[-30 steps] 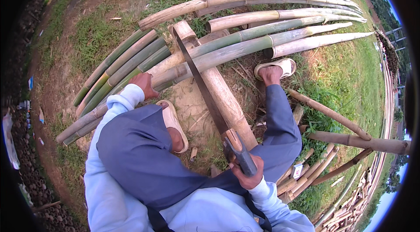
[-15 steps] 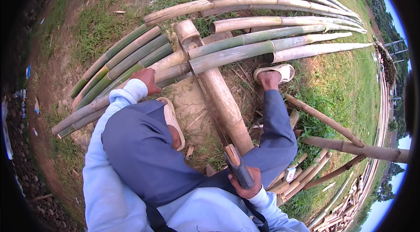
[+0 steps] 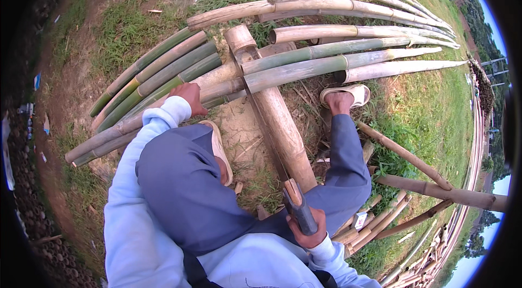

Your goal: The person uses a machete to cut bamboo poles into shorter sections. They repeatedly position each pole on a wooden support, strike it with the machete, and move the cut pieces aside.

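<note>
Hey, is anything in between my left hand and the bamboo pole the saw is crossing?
Nothing visible is. Your left hand grips that bamboo pole directly; the saw blade crosses it farther right, so it isn't between them.

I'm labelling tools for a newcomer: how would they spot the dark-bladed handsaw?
Find the thick tan bamboo log sloping toward the blue-grey trousers. Along its left side runs the long dark-bladed handsaw, its black handle in the right hand. Its thin, dark blade sets it apart from the round bamboo poles.
</note>
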### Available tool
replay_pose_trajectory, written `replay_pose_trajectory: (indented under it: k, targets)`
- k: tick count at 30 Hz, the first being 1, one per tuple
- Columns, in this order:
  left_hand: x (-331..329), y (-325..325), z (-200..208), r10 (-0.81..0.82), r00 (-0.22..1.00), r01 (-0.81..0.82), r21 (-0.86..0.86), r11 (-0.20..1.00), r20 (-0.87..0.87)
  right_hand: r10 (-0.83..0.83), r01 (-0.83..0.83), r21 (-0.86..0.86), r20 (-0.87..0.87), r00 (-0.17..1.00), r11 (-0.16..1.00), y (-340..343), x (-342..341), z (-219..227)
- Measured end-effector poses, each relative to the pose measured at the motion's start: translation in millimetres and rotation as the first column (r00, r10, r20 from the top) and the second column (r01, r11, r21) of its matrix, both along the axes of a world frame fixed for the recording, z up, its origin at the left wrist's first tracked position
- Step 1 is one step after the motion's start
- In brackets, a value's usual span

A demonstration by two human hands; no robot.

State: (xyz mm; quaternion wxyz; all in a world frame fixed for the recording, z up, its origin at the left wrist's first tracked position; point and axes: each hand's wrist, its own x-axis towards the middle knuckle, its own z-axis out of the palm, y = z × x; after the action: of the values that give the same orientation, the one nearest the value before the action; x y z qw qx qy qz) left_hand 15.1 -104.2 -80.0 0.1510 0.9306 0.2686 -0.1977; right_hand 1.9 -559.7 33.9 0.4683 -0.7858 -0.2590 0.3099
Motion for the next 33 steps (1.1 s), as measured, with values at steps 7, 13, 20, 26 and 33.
replay_pose_trajectory:
  k: [7, 13, 20, 26, 33]
  targets:
    - [14.1, 2.0, 2.8, -0.02, 1.0, 0.02, -0.046, 0.999, 0.006, -0.07, 0.061, 0.125, 0.07, 0.995, 0.99, 87.5, 51.0, -52.7]
    - [-6.8, 9.2, 1.4, -0.016, 1.0, 0.016, -0.014, 1.0, 0.001, -0.057, 0.057, 0.005, -0.012, 0.998, 0.998, 17.9, -10.6, -5.4]
    - [17.3, -10.4, 10.8, -0.008, 1.0, 0.008, 0.033, 0.999, 0.009, -0.13, 0.125, 0.149, 0.025, 0.991, 0.981, 76.8, 40.1, -51.3]
    - [-4.3, 0.7, 2.9, 0.038, 0.999, -0.039, 0.065, 0.997, 0.02, -0.005, 0.015, 0.122, -0.081, 0.997, 0.992, 10.9, 2.5, -14.9]
    - [15.5, -20.0, 7.7, 0.025, 0.999, -0.023, 0.04, 0.999, -0.03, -0.007, 0.01, 0.133, -0.022, 1.0, 0.991, 46.6, 39.5, -55.8]
